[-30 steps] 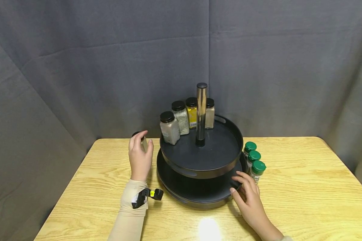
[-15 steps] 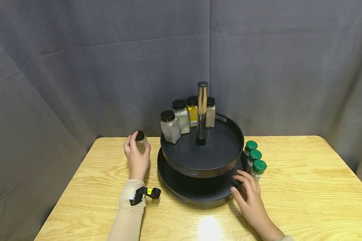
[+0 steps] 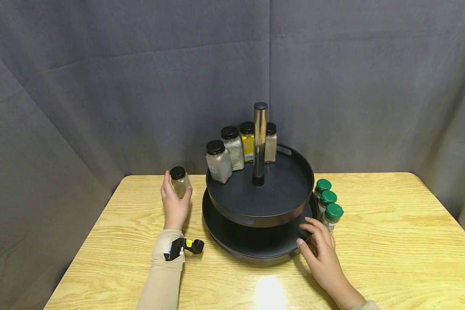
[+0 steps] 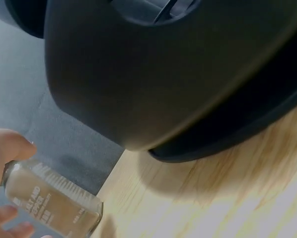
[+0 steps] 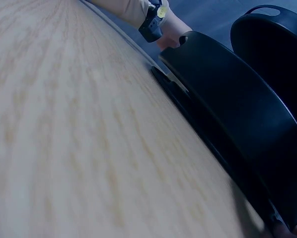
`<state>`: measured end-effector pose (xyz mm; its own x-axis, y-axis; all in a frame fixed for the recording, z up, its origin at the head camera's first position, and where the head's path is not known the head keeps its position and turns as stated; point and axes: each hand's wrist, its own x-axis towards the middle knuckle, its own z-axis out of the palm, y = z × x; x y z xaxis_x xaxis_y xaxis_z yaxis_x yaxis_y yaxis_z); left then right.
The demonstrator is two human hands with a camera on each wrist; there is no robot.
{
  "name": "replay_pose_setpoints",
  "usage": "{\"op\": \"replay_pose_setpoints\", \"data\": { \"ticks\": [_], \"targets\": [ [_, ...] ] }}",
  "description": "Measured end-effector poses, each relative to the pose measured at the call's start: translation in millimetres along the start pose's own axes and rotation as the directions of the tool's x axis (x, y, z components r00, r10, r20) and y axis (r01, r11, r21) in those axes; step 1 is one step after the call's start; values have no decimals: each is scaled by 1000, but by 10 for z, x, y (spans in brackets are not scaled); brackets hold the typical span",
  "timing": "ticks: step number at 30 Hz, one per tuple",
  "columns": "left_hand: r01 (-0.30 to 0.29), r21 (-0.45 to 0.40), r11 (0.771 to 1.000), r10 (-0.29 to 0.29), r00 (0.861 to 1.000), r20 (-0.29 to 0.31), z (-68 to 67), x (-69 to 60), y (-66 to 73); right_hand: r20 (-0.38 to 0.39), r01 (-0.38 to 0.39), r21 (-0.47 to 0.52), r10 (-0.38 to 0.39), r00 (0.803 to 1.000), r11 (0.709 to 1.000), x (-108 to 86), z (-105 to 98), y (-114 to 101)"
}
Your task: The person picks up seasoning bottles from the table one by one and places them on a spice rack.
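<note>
At the left, my left hand (image 3: 174,209) holds a square spice jar (image 3: 181,184), its thumb on one side and its fingers round the other. The jar has a black lid and brownish contents; in the left wrist view, white print covers its glass (image 4: 54,198), and it is close to the table edge. Right of it stands a black two-tier tray (image 3: 283,193) with a shiny central post (image 3: 259,146). My right hand (image 3: 320,258) rests at the lower tier's (image 3: 255,243) right front rim, fingers loosely bent and spread; its contact there is partly hidden.
Several black-lidded spice jars (image 3: 219,165) stand along the upper tier's back left, one with a yellow label (image 3: 248,145). Three green-capped shakers (image 3: 334,212) line up beside the lower tier on the right. A grey curtain (image 3: 139,86) hangs behind the wooden table (image 3: 403,241).
My left fingers have moved off the jar's lid and down its left side, and the hand has shifted slightly left. The right hand has barely moved.
</note>
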<state>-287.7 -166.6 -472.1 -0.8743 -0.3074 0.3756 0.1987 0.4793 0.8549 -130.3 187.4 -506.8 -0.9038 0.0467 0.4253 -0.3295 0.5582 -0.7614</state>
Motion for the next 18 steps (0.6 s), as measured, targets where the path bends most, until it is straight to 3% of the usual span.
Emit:
{"op": "replay_pose_setpoints", "data": {
  "ticks": [7,18],
  "targets": [
    [38,-64,997,-36,999,41,-22,46,-64,-6,-1,-9,1,1000,1000,4,5,18],
    [53,-33,998,-51,997,49,-30,60,-105,4,-5,-8,5,1000,1000,-2,0,14]
  ]
}}
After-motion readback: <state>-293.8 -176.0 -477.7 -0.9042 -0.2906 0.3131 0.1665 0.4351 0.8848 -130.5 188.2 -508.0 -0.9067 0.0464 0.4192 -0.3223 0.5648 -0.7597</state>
